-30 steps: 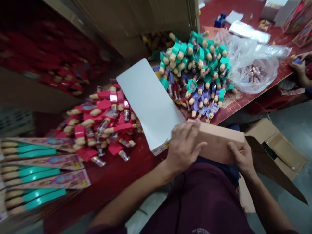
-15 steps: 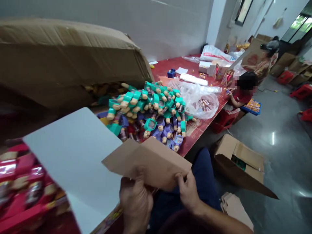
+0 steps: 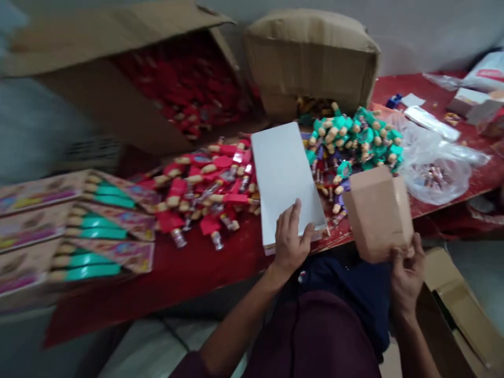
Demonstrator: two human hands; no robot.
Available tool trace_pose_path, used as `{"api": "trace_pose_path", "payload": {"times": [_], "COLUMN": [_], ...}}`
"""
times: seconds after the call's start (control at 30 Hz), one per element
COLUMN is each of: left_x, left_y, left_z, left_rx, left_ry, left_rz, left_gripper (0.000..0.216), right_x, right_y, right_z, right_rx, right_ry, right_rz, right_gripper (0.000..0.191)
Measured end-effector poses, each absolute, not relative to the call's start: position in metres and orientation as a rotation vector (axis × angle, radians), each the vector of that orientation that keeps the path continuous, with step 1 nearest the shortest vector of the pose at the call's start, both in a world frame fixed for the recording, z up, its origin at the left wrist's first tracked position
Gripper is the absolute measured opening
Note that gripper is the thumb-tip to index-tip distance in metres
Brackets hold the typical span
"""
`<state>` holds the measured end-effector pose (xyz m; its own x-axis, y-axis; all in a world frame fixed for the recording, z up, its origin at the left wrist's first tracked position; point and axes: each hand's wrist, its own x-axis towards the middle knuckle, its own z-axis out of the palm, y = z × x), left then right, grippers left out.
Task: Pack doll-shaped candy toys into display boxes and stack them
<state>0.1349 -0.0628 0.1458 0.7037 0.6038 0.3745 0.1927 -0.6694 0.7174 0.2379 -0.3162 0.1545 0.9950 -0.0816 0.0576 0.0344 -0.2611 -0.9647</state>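
From the head camera, the risks come first. The white card panel (image 3: 285,173) lies on the red table (image 3: 189,273) with its near end at, or just over, the table's front edge. Only a flat palm rests on it, so I'd judge a sideways nudge could slide it off into the person's lap. The view is blurred, so I can't tell how much overhangs. Its far end lies among loose toys, and a push forward would likely shove them about. The brown cardboard piece (image 3: 378,210), just right of the panel, is held only at its bottom edge. It looks to me as if it could flop or slip out, perhaps into the open carton on the floor (image 3: 452,304) below and to the right.

The left hand (image 3: 291,239) lies on the panel's near end, fingers loosely spread on top and thumb out to the side, not clenched. The right hand (image 3: 405,268) is closed in a pinch on the brown piece's lower edge and holds it upright, clear of the table.

The red toys (image 3: 208,189) are heaped just left of the panel, and the green toys (image 3: 354,136) just right of its far end. Beyond those lies a clear plastic bag (image 3: 433,173). Behind the panel stands a closed carton (image 3: 311,58). Filled display boxes (image 3: 98,231) lie well off to the left.
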Motion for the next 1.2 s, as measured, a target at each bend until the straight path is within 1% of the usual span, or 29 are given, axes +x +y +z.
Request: {"api": "trace_pose_path", "payload": {"times": [0.03, 0.1, 0.2, 0.33, 0.4, 0.47, 0.63, 0.73, 0.77, 0.83, 1.03, 1.13, 1.2], "left_x": [0.127, 0.112, 0.094, 0.078, 0.067, 0.052, 0.02, 0.022, 0.025, 0.032, 0.036, 0.031, 0.026], "left_y": [-0.051, -0.04, -0.055, -0.092, -0.103, -0.108, -0.106, -0.096, -0.092, -0.084, -0.088, -0.089, -0.08], "left_z": [0.135, 0.108, 0.068, 0.038, 0.031, 0.029, 0.045, 0.062, 0.067, 0.074, 0.078, 0.07, 0.059], "left_rx": [2.392, 2.546, 2.544, 2.464, 2.401, 2.318, 2.095, 2.072, 2.099, 2.168, 2.199, 2.13, 2.12], "left_ry": [0.602, 0.547, 0.478, 0.528, 0.587, 0.722, 1.12, 1.209, 1.221, 1.205, 1.07, 1.014, 1.095], "left_rz": [0.735, 0.513, 0.343, 0.416, 0.492, 0.622, 1.073, 1.337, 1.349, 1.282, 1.226, 1.18, 1.205], "left_gripper": [0.063, 0.05, 0.038, 0.026, 0.02, 0.019, 0.03, 0.059, 0.067, 0.074, 0.074, 0.073, 0.076], "right_x": [0.245, 0.252, 0.249, 0.235, 0.231, 0.231, 0.237, 0.241, 0.241, 0.24, 0.226, 0.219, 0.215], "right_y": [-0.313, -0.305, -0.291, -0.27, -0.26, -0.252, -0.242, -0.239, -0.238, -0.235, -0.23, -0.224, -0.216], "right_z": [0.156, 0.158, 0.15, 0.126, 0.116, 0.109, 0.102, 0.096, 0.093, 0.088, 0.081, 0.084, 0.084], "right_rx": [-1.831, -1.827, -1.88, -1.899, -1.842, -1.789, -1.739, -1.722, -1.719, -1.713, -1.66, -1.638, -1.619], "right_ry": [-0.004, -0.111, -0.299, -0.754, -1.017, -1.189, -1.321, -1.33, -1.331, -1.341, -1.318, -1.257, -1.23], "right_rz": [-0.132, -0.151, -0.164, -0.088, -0.058, -0.056, -0.074, -0.064, -0.061, -0.06, -0.043, -0.037, -0.03], "right_gripper": [0.075, 0.074, 0.072, 0.067, 0.066, 0.067, 0.071, 0.073, 0.074, 0.075, 0.082, 0.083, 0.082]}}
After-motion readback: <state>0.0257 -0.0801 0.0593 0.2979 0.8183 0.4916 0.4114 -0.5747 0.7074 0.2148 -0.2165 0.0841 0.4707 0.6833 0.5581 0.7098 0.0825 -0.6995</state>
